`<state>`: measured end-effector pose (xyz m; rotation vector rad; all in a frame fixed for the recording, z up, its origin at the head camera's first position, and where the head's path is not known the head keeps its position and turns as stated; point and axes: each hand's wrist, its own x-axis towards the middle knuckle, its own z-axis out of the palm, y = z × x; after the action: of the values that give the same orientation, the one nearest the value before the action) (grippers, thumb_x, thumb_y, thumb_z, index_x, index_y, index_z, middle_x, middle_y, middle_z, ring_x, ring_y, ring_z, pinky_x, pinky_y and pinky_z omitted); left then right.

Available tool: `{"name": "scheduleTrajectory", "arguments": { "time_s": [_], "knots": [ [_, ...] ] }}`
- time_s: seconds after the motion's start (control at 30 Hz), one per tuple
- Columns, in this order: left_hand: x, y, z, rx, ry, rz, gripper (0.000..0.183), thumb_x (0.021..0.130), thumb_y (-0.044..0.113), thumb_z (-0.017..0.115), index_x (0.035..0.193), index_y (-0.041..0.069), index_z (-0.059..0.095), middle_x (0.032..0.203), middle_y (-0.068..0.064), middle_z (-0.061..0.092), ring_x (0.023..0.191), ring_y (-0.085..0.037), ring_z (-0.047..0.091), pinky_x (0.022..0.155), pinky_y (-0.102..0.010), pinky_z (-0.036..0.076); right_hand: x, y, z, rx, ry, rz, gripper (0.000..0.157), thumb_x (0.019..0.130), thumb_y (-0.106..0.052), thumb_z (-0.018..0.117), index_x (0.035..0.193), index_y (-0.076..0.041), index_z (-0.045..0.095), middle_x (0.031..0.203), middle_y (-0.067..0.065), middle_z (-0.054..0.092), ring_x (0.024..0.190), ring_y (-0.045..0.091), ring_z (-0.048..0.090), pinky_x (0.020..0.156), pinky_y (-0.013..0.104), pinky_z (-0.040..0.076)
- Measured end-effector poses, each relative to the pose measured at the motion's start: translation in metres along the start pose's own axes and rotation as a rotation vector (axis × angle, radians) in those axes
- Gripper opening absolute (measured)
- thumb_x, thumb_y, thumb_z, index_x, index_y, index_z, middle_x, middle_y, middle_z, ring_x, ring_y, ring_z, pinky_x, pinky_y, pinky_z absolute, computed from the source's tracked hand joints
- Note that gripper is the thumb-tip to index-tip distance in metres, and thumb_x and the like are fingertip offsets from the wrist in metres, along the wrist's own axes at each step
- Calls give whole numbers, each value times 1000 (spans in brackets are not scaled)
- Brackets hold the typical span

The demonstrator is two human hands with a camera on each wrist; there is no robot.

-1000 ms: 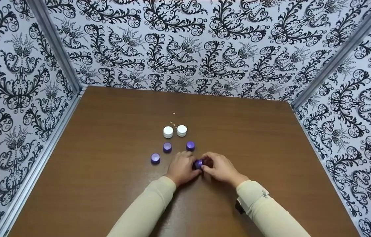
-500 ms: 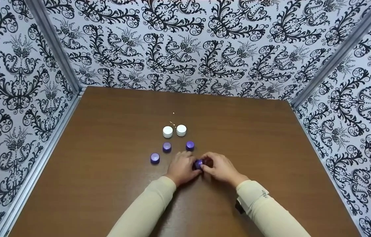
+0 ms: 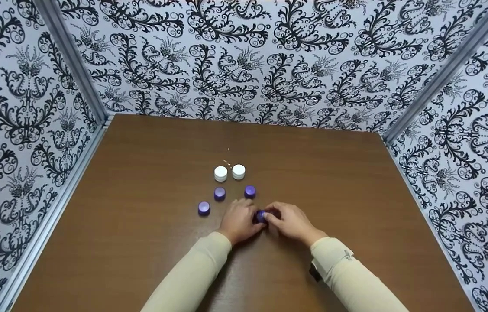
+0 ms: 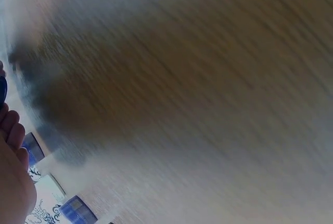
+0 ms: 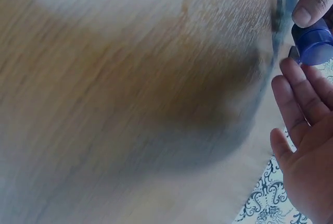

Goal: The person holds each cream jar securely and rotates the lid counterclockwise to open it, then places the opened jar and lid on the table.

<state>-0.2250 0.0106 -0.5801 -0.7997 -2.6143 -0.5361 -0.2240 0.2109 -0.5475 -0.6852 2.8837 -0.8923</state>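
Note:
A small purple round container [image 3: 261,216] with a cap-like end is between my two hands, near the middle of the table. My left hand [image 3: 238,221] holds it from the left, its back covering most of the fingers. From the other side, my right hand [image 3: 289,221] pinches it, thumb lying over it. The right wrist view shows the container [image 5: 314,44] close up, with a thumb [image 5: 312,8] on its side and fingers below. Only a dark sliver of the held container [image 4: 2,89] shows at the left wrist view's edge.
Three more purple containers stand nearby: one [image 3: 250,192] just beyond the left fingers, one [image 3: 219,193] further left and one [image 3: 204,208] at far left. Behind them are two white round containers [image 3: 221,173]. Patterned walls [image 3: 244,60] enclose the brown table [image 3: 148,182].
My right fingers and thumb have shifted slightly on the purple container, the thumb now further over it. The left hand and the standing containers stay in place.

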Motion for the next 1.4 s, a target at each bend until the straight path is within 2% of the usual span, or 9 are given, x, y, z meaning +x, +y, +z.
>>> {"name": "scheduleTrajectory", "arguments": {
  "time_s": [0.17, 0.33, 0.47, 0.63, 0.73, 1.03, 1.27, 1.4],
  "knots": [
    [0, 0, 0, 6, -26, -7, 40, 74, 47, 81, 90, 11, 74, 92, 0, 63, 84, -25, 61, 79, -40, 46, 0, 0, 0, 25, 4, -28, 23, 91, -27, 71, 111, -16, 70, 100, -4, 69, 91, 18, 66, 80, 40, 51],
    [0, 0, 0, 4, -39, -14, 40, 74, 47, 81, 91, 11, 74, 94, -1, 64, 86, -26, 61, 81, -40, 46, 0, 0, 0, 35, 5, -37, 27, 86, -21, 74, 111, -14, 67, 104, 2, 68, 94, 24, 65, 83, 43, 50],
    [1, 1, 0, 7, -55, -25, 40, 75, 47, 81, 91, 12, 74, 94, 0, 63, 86, -25, 61, 82, -41, 46, 0, 0, 0, 59, -8, -35, 30, 88, -22, 72, 116, -12, 65, 106, 1, 69, 96, 22, 66, 84, 43, 50],
    [1, 1, -2, 8, -56, -29, 38, 76, 48, 79, 90, 12, 74, 92, 0, 63, 85, -24, 60, 82, -41, 47, 0, 0, -1, 90, -15, -3, 32, 94, -31, 68, 119, -12, 66, 105, -5, 70, 97, 16, 66, 85, 42, 51],
    [2, 2, -3, 11, -63, -27, 39, 76, 48, 79, 91, 12, 74, 93, 0, 64, 86, -24, 60, 82, -41, 47, 0, 1, 0, 65, -17, 12, 31, 96, -36, 65, 118, -14, 68, 102, -8, 70, 95, 13, 66, 83, 40, 51],
    [2, 2, -4, 16, -71, -27, 40, 76, 47, 80, 92, 11, 74, 93, -1, 63, 85, -25, 60, 81, -41, 47, 1, 2, 1, 120, -11, -24, 27, 88, -19, 73, 114, -14, 67, 104, -3, 69, 96, 20, 68, 84, 43, 52],
    [2, 1, -4, 6, -72, -27, 40, 76, 47, 79, 94, 11, 74, 95, -2, 64, 85, -26, 60, 82, -42, 47, 2, 1, 0, 118, -26, -25, 29, 89, -19, 72, 116, -13, 65, 108, -2, 68, 98, 19, 67, 87, 42, 52],
    [1, 1, -4, 11, -61, -17, 40, 76, 48, 79, 92, 11, 74, 94, -1, 63, 84, -26, 60, 81, -41, 46, 2, 3, 0, 82, -29, 6, 29, 92, -27, 70, 119, -16, 66, 109, -4, 69, 100, 15, 66, 88, 40, 51]
  ]
}}
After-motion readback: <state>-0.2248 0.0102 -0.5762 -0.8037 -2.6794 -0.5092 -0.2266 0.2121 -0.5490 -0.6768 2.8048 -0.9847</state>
